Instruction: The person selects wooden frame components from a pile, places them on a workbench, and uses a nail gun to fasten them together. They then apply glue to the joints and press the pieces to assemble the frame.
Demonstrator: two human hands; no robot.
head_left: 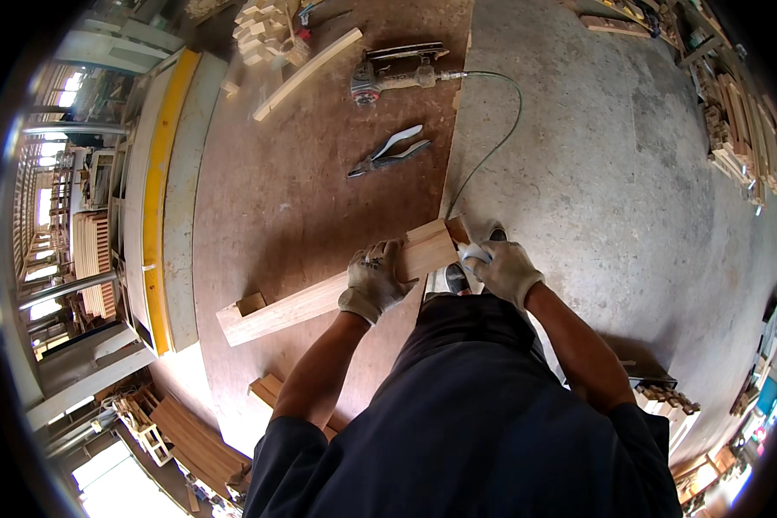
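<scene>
A long pale wooden board (pixel 306 302) lies slantwise over the brown work table (pixel 272 194), with a small wood block (pixel 250 304) at its left end and a darker wood piece (pixel 457 230) at its right end. My gloved left hand (pixel 376 278) grips the board right of its middle, fingers over the top and thumb toward the near side. At the board's right end, my gloved right hand (pixel 501 269) is closed around something small and whitish, mostly hidden by the fingers. Pliers (pixel 390 154) with pale handles rest beyond the board.
Farther back lies an air nail gun (pixel 397 79) with a thin green hose (pixel 518 108) running down past the table edge. A wood strip (pixel 309 74) and stacked wood blocks (pixel 263 30) are at the far left. A yellow-edged machine bed (pixel 157 190) borders the left. Wood piles (pixel 734 129) stand right.
</scene>
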